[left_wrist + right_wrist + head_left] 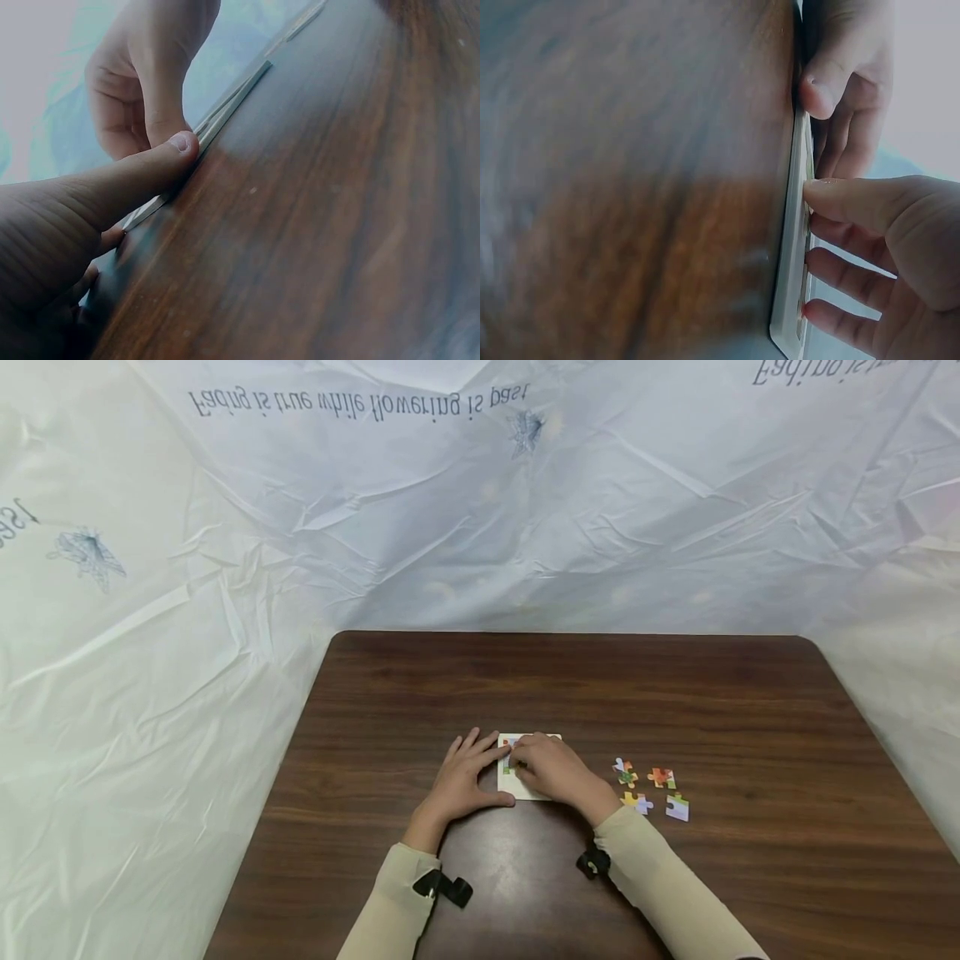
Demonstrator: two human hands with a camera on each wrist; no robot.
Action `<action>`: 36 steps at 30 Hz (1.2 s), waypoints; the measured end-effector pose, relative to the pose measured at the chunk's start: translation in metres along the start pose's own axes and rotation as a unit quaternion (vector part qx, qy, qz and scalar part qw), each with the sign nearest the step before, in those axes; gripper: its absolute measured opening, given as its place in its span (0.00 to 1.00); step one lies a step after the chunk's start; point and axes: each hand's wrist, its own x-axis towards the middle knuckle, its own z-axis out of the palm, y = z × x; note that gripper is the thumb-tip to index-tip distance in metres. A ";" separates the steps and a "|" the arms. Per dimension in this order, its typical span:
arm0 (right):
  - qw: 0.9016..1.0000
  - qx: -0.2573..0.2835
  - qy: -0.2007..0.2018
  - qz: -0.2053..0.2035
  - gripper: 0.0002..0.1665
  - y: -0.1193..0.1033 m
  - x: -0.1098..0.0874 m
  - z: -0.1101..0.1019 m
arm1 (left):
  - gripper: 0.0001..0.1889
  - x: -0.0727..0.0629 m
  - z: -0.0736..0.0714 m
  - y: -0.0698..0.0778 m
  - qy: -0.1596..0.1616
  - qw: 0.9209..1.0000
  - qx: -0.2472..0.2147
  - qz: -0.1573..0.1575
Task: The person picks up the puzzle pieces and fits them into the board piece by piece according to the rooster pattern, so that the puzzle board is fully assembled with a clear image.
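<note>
Cream sleeves (667, 885), cut off at the near edge of what I see, end in black wrist devices (444, 887). My left hand (460, 782) is spread wide, the thumb along the near edge of a white puzzle board (507, 783) and the forefinger reaching onto its left part. My right hand (555, 768) covers most of that board's right half, fingers bent and tips down on its surface; I cannot tell whether a piece is between them. A strip of coloured print (506, 769) shows between my hands, the rest hidden beneath the right one. Both wrist views catch the board nearly edge-on, so its face is hard to read there. Just right of my right wrist lie four loose puzzle pieces (662, 777) on the dark wood-grain table (750, 710). Beyond its far edge hangs a crumpled white sheet (450, 527), its lettering upside down, one line cut off at the far right.
</note>
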 end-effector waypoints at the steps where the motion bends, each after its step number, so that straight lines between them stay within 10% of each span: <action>1: 1.000 0.010 -0.002 0.008 0.05 0.001 0.000 0.001 | 0.46 0.000 0.000 0.000 -0.001 1.000 -0.002 0.000; 15: 0.986 0.157 0.047 0.031 0.08 0.019 -0.017 -0.006 | 0.40 -0.001 -0.001 0.001 -0.012 1.000 -0.002 -0.001; 36: 0.984 0.067 0.066 0.151 0.11 0.072 -0.087 -0.041 | 0.40 -0.002 -0.001 0.002 -0.011 1.000 0.006 -0.001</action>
